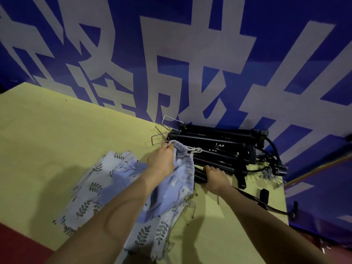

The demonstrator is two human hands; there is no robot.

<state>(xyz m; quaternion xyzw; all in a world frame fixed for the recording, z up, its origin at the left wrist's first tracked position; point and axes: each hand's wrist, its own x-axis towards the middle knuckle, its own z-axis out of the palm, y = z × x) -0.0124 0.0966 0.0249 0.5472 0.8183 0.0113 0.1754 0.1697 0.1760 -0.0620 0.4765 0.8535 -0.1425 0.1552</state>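
A pale blue drawstring cloth bag [118,180] with a leaf print lies crumpled on the yellow table [57,141]. My left hand [162,159] pinches the gathered rim of the bag's mouth near its white drawstring [194,150]. A bundle of folded black poles [219,147] with wire loops at one end lies against the wall. My right hand [215,177] grips the near end of those poles, right beside the bag's mouth. Whether any pole end is inside the bag is hidden by the cloth.
A blue wall banner [171,54] with large white characters stands directly behind the table. Black cables [274,149] trail off the bundle to the right. A small black block [264,195] sits near the table's right edge. Red floor [19,244] shows at the lower left.
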